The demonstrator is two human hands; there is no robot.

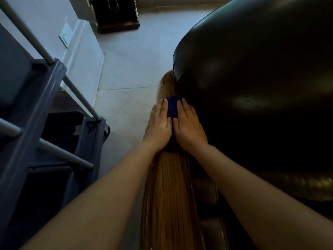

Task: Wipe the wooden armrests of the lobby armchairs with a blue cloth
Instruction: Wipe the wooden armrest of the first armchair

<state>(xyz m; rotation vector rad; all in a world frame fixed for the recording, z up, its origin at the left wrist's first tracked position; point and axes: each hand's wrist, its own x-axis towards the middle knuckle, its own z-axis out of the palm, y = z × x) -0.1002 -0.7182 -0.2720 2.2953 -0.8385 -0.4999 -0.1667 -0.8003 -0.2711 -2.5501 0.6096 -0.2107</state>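
A long wooden armrest (169,192) with striped grain runs away from me up the middle of the view. A dark blue cloth (172,107) lies folded over its far part. My left hand (158,126) presses flat on the cloth's left side and my right hand (189,127) on its right side, thumbs almost touching. Most of the cloth is hidden under my palms. The armchair's dark leather back (261,83) bulges right beside the armrest.
A grey-blue cleaning cart (45,112) with metal rails stands close on the left. Pale tiled floor (129,65) lies between cart and armchair. A dark wooden box-like stand (117,17) sits by the far wall. The leather seat cushion (207,195) is at lower right.
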